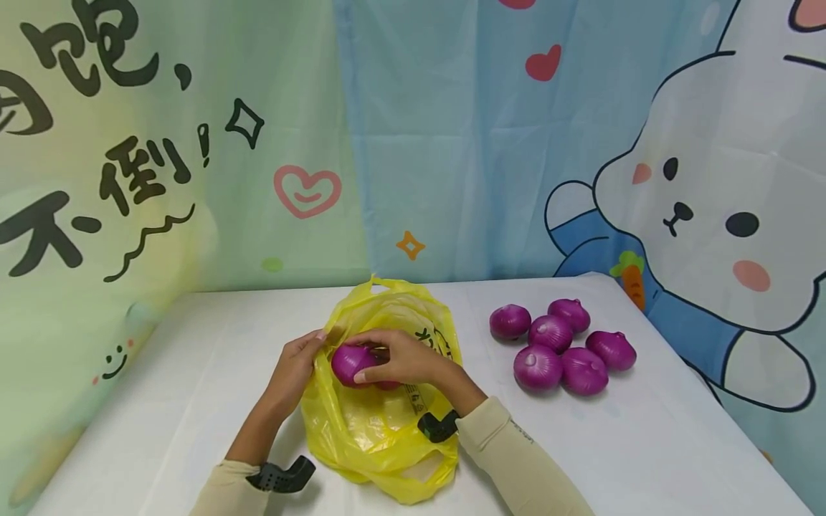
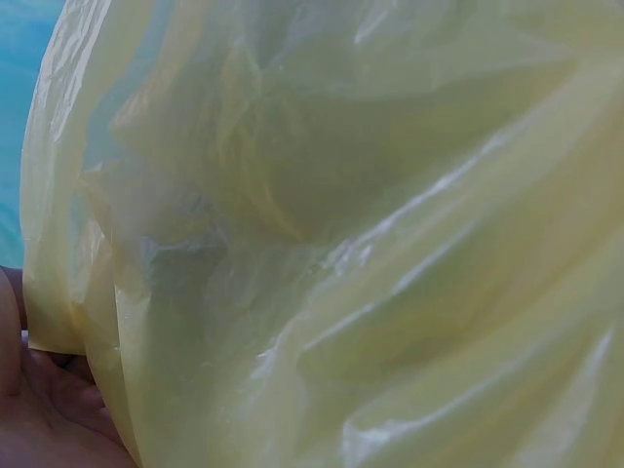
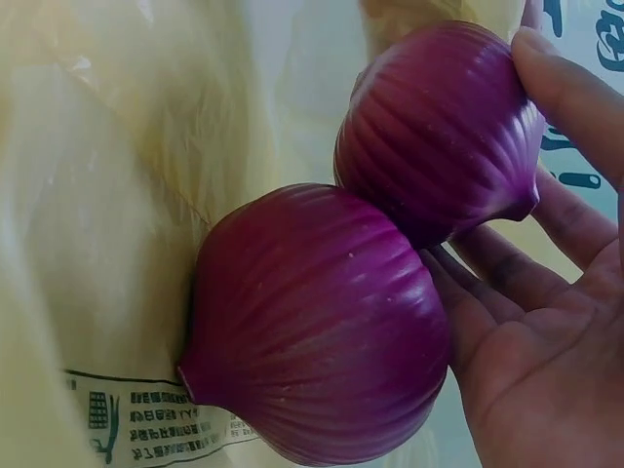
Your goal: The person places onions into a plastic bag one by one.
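Note:
A yellow plastic bag (image 1: 377, 462) lies with its mouth spread on the white table. My left hand (image 1: 290, 376) grips the bag's left edge; in the left wrist view the yellow film (image 2: 341, 253) fills most of the picture, with part of the hand (image 2: 49, 414) at the lower left. Over the bag's opening, my right hand (image 1: 406, 358) holds a purple onion (image 1: 350, 363) between thumb and fingers. The right wrist view shows this onion (image 3: 444, 127) against the fingers and a second onion (image 3: 322, 327) just below it, in front of the yellow film.
Several purple onions (image 1: 551, 334) sit in a cluster on the white tablecloth (image 1: 652, 444), right of the bag. Behind the table hangs a printed curtain (image 1: 452, 143) with a cartoon rabbit. Each wrist wears a black camera mount (image 1: 282, 476).

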### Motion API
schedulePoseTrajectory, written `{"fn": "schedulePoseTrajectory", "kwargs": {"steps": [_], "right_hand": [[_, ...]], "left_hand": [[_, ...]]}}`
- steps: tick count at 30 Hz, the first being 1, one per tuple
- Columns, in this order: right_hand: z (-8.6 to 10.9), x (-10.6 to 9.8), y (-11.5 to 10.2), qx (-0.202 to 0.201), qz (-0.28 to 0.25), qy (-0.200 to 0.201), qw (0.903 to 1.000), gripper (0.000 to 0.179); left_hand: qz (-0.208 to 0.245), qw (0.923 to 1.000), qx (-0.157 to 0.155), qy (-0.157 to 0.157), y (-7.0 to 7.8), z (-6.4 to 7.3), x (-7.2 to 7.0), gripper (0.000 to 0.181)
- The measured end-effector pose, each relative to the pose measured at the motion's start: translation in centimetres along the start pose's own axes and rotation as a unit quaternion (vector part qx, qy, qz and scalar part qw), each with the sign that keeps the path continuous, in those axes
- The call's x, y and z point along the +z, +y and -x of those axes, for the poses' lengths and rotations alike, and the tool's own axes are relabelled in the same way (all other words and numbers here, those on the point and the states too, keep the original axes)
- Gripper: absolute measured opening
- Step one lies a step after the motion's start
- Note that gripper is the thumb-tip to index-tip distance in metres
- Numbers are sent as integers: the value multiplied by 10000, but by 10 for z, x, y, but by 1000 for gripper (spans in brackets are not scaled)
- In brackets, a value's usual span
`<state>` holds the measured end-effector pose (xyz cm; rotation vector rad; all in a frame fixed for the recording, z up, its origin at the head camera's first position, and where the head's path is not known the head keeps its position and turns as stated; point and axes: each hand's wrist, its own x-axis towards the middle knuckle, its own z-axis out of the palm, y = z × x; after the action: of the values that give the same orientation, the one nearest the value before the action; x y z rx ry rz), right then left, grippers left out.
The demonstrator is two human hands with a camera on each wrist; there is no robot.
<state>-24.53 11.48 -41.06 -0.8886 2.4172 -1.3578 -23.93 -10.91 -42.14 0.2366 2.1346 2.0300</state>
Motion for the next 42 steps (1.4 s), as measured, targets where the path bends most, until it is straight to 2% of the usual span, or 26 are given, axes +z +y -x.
{"fn": "schedulePoseTrajectory", "kwargs": {"steps": [8, 13, 19, 27, 34, 37, 42], "right_hand": [[-2, 2, 1, -92, 37, -18, 9999, 50], [-4, 3, -4, -147, 502, -183, 9985, 49], [-9, 8, -11, -339, 1283, -566, 9895, 49], [-10, 14, -15, -63, 1889, -862, 9782, 49], [-12, 14, -19, 131, 2305, -960, 9682, 49], [-11, 14, -18, 97, 2227, -910, 9706, 48], [-3, 11, -16, -53, 1640, -547, 9849, 46]], "left_hand": [[-49, 10000, 22, -17, 0, 0, -1, 43], [-72, 10000, -10, -14, 0, 0, -2, 43], [-28, 10000, 41, 58, -1, 0, -5, 43], [141, 9999, 31, 88, -2, -2, -1, 41], [155, 9998, 53, 127, -1, -3, -1, 41], [142, 9998, 61, 144, -2, -3, -1, 41], [204, 9997, 61, 110, -3, -4, -1, 39]]}}
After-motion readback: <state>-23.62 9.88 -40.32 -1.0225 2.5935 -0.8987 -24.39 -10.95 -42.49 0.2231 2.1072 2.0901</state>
